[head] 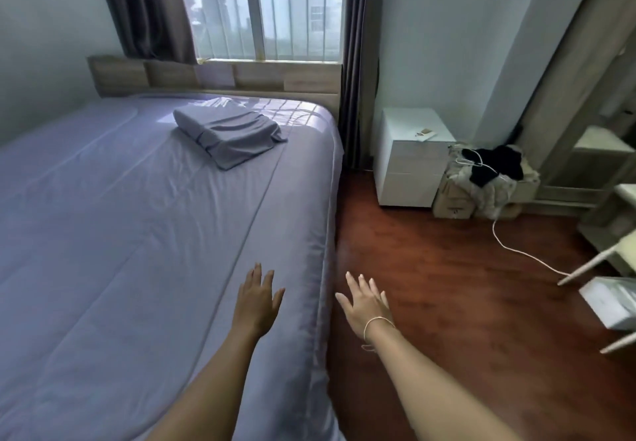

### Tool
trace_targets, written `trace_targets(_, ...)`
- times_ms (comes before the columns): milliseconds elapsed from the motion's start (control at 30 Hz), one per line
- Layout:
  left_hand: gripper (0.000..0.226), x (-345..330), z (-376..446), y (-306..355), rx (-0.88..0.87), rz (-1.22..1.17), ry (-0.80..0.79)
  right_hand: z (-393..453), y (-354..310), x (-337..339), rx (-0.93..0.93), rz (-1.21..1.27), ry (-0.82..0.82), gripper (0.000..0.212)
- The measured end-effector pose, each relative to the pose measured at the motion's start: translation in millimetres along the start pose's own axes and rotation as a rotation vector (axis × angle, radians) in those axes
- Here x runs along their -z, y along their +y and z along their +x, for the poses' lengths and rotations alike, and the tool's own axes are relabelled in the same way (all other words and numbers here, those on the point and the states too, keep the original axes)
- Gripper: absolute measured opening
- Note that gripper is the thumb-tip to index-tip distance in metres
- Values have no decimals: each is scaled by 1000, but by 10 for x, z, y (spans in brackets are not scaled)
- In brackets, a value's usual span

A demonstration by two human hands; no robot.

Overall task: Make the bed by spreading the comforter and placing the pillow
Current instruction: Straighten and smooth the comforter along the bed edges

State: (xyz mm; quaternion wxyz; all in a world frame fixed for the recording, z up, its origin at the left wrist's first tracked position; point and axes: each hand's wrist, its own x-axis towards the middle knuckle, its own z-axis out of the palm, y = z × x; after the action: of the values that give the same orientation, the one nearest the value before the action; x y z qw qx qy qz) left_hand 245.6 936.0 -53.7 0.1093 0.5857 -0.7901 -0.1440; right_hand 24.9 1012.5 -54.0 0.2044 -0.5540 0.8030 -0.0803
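Both hands are hovering spread: left hand (257,297) nearer the pillow (227,132), lying at twelve o'clock, long axis slanting ten-to-four across the comforter (113,234).

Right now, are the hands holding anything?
No. The left hand and the right hand are both open with fingers spread, holding nothing.

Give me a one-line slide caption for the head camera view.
Both open hands, left hand and right hand, reach over the spread comforter; pillow near the headboard.
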Motion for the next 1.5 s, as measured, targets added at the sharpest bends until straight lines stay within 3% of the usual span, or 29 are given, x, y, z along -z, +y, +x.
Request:
trace_targets(300, 57, -269, 465, 1103, 70, -2, 48, 786, 1119, 866, 11, -15, -29, 61)
trace_targets(600, 55, -132, 1572, 1405, 103, 56, 138, 1866, 1283, 1429, 78, 3, 26, 61)
trace_targets(867, 55, -311, 3154, 1473, 129, 36, 135, 3392, 1302, 1868, 79, -32, 6, 62)
trace_targets(1067, 52, -360, 4548, 1703, 100, -22, 152, 4719, 1270, 2270, 98, -19, 78, 61)
trace_targets(1267, 46, -661, 5830, 1913, -2, -44, 151, 5973, 1322, 2396, 88, -22, 54, 58)
trace_targets(1500, 46, -815, 7539, 1867, 85, -28, 172, 7838, 1244, 2692, 119, -6, 5, 58)
